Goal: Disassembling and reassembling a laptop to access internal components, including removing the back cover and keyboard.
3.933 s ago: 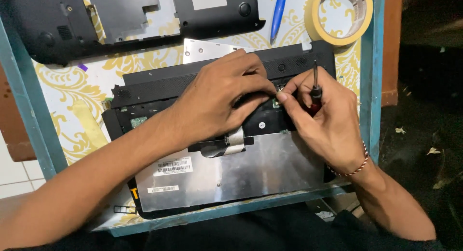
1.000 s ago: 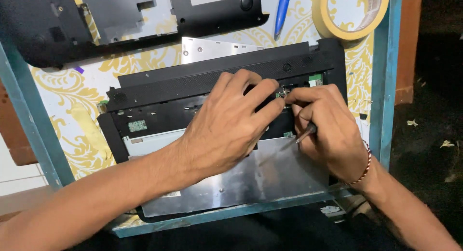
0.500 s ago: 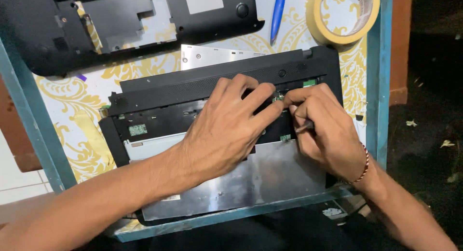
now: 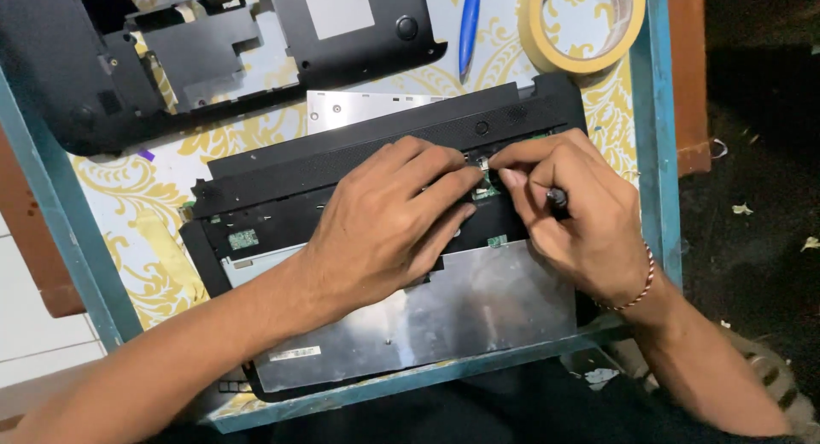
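Observation:
A black laptop chassis (image 4: 282,188) lies open on the table, with the keyboard flipped face down so its silvery metal back (image 4: 478,312) faces up. My left hand (image 4: 389,226) rests palm down on the chassis, fingertips at a small connector (image 4: 478,164) near the top edge. My right hand (image 4: 576,213) meets it there, thumb and forefinger pinching at the same spot. A dark screwdriver (image 4: 557,196) is tucked in the right hand's fingers. What the fingertips pinch is hidden.
A black plastic laptop cover (image 4: 213,51) lies at the back left. A blue pen (image 4: 469,21) and a roll of yellowish tape (image 4: 581,26) sit at the back. The table has a teal rim (image 4: 658,137) and a gold-patterned cloth (image 4: 128,205).
The screwdriver, held upright earlier, is now laid along my right palm. Both hands' fingertips have closed in on the small connector; the hands barely move over the last second.

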